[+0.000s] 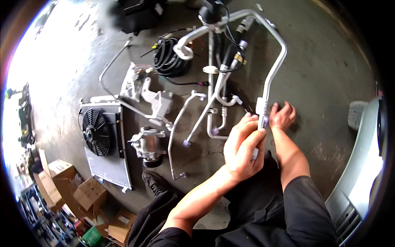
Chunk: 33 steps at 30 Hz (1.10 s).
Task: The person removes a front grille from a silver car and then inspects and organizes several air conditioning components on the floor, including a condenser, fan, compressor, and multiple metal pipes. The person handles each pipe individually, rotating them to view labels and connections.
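Observation:
My left hand point(243, 146) is closed around the lower end of a long bent aluminium pipe point(273, 76). The pipe rises from my fist, bends over at the top and ends in a flange fitting on the left, with a black part and a thin black cable near its upper bend. Just right of the pipe, my right hand point(283, 116) has its fingers apart and holds nothing visible; whether it touches the floor I cannot tell. Beneath and left of the held pipe lie more metal pipes and hoses point(211, 92), some with purple end caps.
On the floor to the left are a thin bent tube point(176, 131), a compressor point(148, 145), a metal bracket point(157, 99), a condenser with a black fan point(97, 131) and coiled black hose point(168, 59). Cardboard boxes point(88, 193) stand lower left; a pale curved panel point(356, 164) is at right.

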Each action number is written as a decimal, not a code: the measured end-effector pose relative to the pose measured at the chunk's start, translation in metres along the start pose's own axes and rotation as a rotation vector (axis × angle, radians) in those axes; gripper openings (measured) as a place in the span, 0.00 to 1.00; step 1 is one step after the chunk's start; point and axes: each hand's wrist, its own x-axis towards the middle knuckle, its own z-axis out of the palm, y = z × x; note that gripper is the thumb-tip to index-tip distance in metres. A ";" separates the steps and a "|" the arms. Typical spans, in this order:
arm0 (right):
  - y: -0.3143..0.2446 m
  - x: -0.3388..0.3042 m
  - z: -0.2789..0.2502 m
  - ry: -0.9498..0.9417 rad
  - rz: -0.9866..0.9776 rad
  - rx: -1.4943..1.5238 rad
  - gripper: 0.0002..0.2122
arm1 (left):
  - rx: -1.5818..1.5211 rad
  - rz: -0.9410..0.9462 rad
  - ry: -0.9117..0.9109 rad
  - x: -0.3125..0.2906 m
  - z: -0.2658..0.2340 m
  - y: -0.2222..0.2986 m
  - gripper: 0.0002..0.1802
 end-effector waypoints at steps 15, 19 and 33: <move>-0.009 -0.001 0.003 -0.039 -0.015 -0.069 0.23 | 0.114 -0.123 0.019 -0.008 -0.020 -0.014 0.13; -0.007 0.000 0.005 -0.030 -0.011 -0.074 0.23 | 0.130 -0.140 0.002 -0.009 -0.020 -0.018 0.14; -0.010 -0.001 0.003 -0.030 -0.006 -0.065 0.23 | 0.103 -0.211 0.001 -0.009 -0.016 -0.023 0.12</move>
